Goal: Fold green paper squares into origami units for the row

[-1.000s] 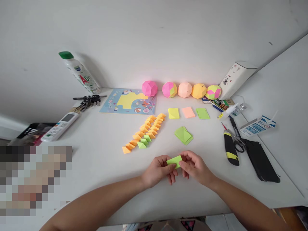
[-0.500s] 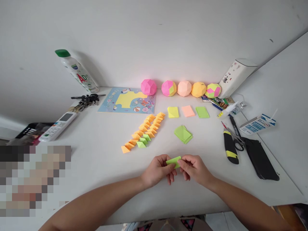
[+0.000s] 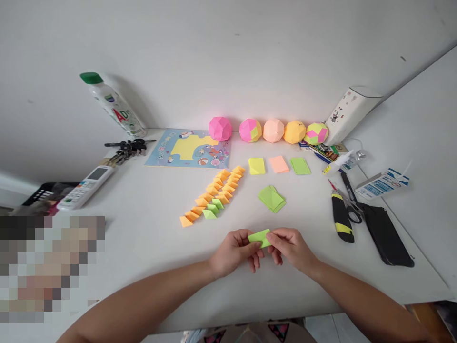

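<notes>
Both hands pinch one green slip [image 3: 260, 237] low over the table [image 3: 150, 247], just in front of the green stack [image 3: 272, 198].

Left hand [image 3: 233, 251] and right hand [image 3: 290, 246] each grip an end; a clean fold likely needs matched edges and firm fingertip creasing.

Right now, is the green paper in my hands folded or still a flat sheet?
Folded. The green paper is a narrow strip, pinched at its ends between the left hand and right hand, narrower than the flat green sheet.

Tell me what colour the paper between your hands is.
Light green: the folded paper, pinched by the left hand and right hand, head view.
</notes>
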`<state>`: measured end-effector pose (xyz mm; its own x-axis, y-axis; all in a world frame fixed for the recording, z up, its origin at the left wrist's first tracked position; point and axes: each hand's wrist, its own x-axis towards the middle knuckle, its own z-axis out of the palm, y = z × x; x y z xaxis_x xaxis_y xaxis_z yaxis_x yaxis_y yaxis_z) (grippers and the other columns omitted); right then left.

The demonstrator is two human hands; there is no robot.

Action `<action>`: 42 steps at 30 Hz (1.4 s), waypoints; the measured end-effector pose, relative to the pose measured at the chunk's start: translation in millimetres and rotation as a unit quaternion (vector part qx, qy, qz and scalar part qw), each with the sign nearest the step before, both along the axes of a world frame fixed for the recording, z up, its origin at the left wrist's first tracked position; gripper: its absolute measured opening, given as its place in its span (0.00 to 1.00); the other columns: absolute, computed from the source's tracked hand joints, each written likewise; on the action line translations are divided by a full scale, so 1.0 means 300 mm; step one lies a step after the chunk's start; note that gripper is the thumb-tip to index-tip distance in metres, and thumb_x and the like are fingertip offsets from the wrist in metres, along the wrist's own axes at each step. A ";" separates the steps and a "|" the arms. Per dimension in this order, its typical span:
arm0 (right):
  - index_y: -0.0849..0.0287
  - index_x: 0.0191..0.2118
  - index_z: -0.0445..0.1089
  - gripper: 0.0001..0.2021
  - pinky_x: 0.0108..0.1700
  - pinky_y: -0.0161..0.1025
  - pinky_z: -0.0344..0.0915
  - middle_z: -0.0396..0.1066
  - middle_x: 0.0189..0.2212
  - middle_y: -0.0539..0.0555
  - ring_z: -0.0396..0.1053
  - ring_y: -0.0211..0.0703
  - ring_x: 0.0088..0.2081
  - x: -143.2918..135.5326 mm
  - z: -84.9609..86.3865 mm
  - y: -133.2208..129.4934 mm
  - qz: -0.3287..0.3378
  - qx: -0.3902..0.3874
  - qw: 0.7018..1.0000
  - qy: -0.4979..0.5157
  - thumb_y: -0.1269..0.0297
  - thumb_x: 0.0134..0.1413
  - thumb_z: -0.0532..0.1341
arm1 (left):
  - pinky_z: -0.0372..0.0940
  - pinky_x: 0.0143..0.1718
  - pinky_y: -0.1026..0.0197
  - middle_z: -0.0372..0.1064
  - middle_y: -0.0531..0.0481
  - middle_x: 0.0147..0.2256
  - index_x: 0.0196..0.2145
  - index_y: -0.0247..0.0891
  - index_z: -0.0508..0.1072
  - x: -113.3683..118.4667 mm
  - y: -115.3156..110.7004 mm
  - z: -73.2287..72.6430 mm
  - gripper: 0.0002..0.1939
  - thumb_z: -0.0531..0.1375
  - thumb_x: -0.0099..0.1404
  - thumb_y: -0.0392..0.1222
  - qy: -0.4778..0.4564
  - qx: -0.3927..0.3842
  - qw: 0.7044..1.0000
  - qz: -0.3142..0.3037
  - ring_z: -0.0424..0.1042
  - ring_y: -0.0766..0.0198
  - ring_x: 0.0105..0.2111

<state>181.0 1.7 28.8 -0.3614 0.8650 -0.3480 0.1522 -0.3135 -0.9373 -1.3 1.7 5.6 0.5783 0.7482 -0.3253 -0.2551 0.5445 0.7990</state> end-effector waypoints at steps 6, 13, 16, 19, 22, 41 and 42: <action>0.62 0.20 0.62 0.20 0.16 0.30 0.55 0.63 0.17 0.48 0.60 0.31 0.15 -0.004 0.004 -0.004 -0.002 0.039 0.999 -0.028 0.52 0.55 0.56 | 0.67 0.19 0.64 0.71 0.48 0.25 0.31 0.31 0.67 -0.001 0.004 0.003 0.15 0.63 0.55 0.47 -0.008 -0.001 1.000 -0.014 0.72 0.65 0.21; 0.61 0.19 0.61 0.19 0.16 0.29 0.55 0.60 0.15 0.46 0.58 0.31 0.13 -0.006 -0.013 -0.017 0.009 0.055 0.997 -0.054 0.52 0.54 0.57 | 0.66 0.17 0.65 0.71 0.49 0.22 0.28 0.32 0.66 0.000 0.004 0.013 0.18 0.63 0.54 0.51 0.021 -0.018 0.999 -0.029 0.70 0.66 0.17; 0.61 0.22 0.63 0.18 0.16 0.29 0.56 0.61 0.15 0.46 0.60 0.32 0.15 -0.004 -0.010 -0.010 0.021 0.038 0.998 -0.035 0.52 0.53 0.57 | 0.65 0.16 0.65 0.71 0.49 0.22 0.27 0.33 0.65 0.000 0.004 0.017 0.18 0.63 0.53 0.51 0.021 -0.019 0.999 -0.018 0.70 0.66 0.17; 0.62 0.26 0.66 0.15 0.19 0.30 0.59 0.64 0.17 0.48 0.63 0.33 0.17 -0.001 0.001 -0.001 0.047 0.022 0.999 -0.013 0.54 0.52 0.59 | 0.65 0.17 0.65 0.71 0.49 0.22 0.27 0.32 0.65 0.001 0.004 0.020 0.17 0.63 0.54 0.50 0.014 -0.025 1.000 -0.004 0.70 0.65 0.17; 0.62 0.26 0.67 0.14 0.20 0.30 0.60 0.66 0.19 0.49 0.63 0.33 0.18 -0.001 0.007 0.002 0.050 0.008 0.999 -0.001 0.55 0.53 0.59 | 0.66 0.17 0.64 0.71 0.49 0.22 0.26 0.33 0.64 0.001 0.005 0.023 0.17 0.64 0.54 0.50 0.008 -0.028 1.000 0.003 0.70 0.65 0.18; 0.62 0.22 0.65 0.15 0.16 0.29 0.57 0.63 0.12 0.46 0.61 0.32 0.13 0.002 -0.007 -0.002 0.034 -0.039 0.999 -0.005 0.55 0.51 0.61 | 0.66 0.18 0.63 0.71 0.48 0.23 0.25 0.33 0.62 0.003 0.002 0.027 0.18 0.63 0.53 0.51 0.026 -0.017 0.999 0.004 0.71 0.65 0.19; 0.62 0.22 0.65 0.16 0.16 0.29 0.58 0.63 0.12 0.46 0.61 0.32 0.13 0.002 -0.007 -0.002 0.036 -0.041 0.999 -0.005 0.55 0.51 0.61 | 0.66 0.18 0.64 0.71 0.48 0.23 0.25 0.33 0.62 0.003 0.000 0.026 0.18 0.63 0.54 0.50 0.028 -0.013 1.000 0.004 0.71 0.65 0.19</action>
